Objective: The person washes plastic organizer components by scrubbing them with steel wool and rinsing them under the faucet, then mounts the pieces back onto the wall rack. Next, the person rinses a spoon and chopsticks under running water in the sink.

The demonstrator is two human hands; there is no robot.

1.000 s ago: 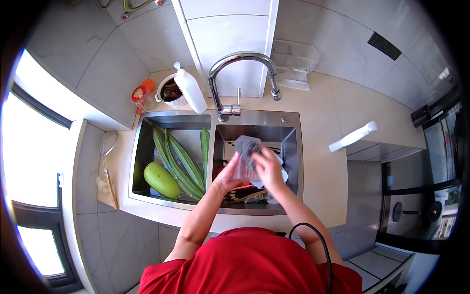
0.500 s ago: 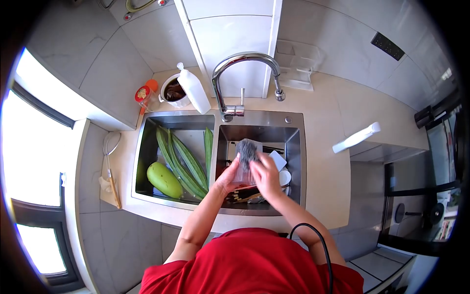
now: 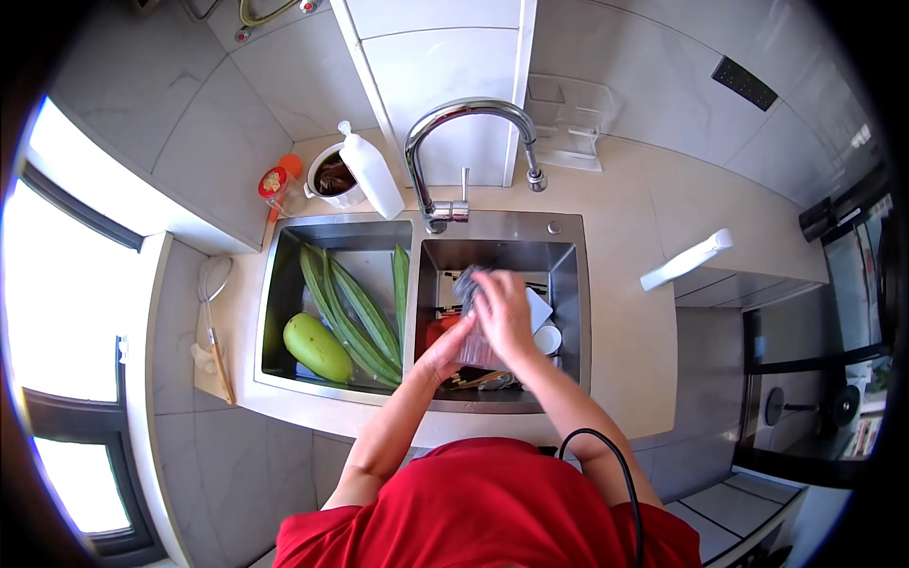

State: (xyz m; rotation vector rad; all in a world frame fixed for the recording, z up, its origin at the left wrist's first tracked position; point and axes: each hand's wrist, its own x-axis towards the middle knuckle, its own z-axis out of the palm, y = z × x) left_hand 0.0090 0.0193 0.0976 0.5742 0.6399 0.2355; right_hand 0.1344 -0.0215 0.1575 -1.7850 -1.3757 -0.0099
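Over the right basin of the sink [image 3: 583,312], my left hand [image 3: 445,354] grips a clear plastic container [image 3: 479,350] by its side. My right hand [image 3: 506,317] is closed on a grey scouring pad [image 3: 467,286] and presses it to the container's far end; the fingers cover part of both. Beneath them in the basin lie chopsticks [image 3: 464,383], a white rectangular dish [image 3: 538,308], a small white bowl [image 3: 547,339] and something red [image 3: 439,328], partly hidden by my hands.
Long ridged green gourds [image 3: 365,317] and a rounder green gourd [image 3: 316,348] lie in the left basin. A tall faucet [image 3: 469,109] arches behind. A white bottle [image 3: 372,175], a pot [image 3: 333,180], a whisk [image 3: 214,322] and a white spray bottle [image 3: 686,259] sit around the sink.
My right hand has moved slightly up and left with the scouring pad, now covering more of it. The container has tilted, and the red thing in the basin shows more.
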